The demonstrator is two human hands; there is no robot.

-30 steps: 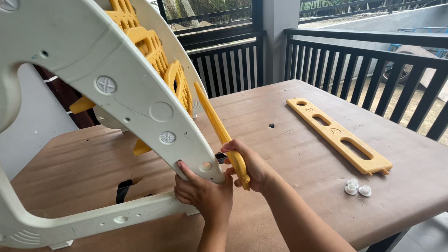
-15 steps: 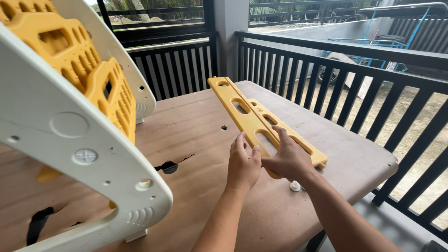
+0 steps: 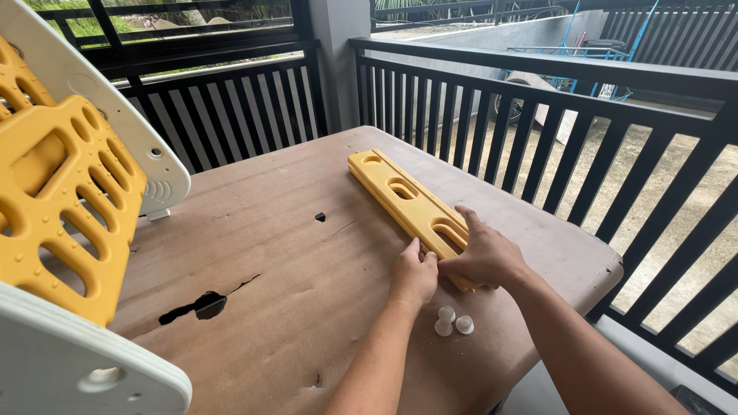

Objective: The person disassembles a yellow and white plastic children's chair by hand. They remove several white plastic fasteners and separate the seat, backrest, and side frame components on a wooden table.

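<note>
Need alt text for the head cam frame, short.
Both hands, left hand and right hand, rest on the near end of a long yellow slotted plastic bar on a worn brown table. Three small white caps lie nearby; a white-and-yellow plastic frame stands left.
</note>
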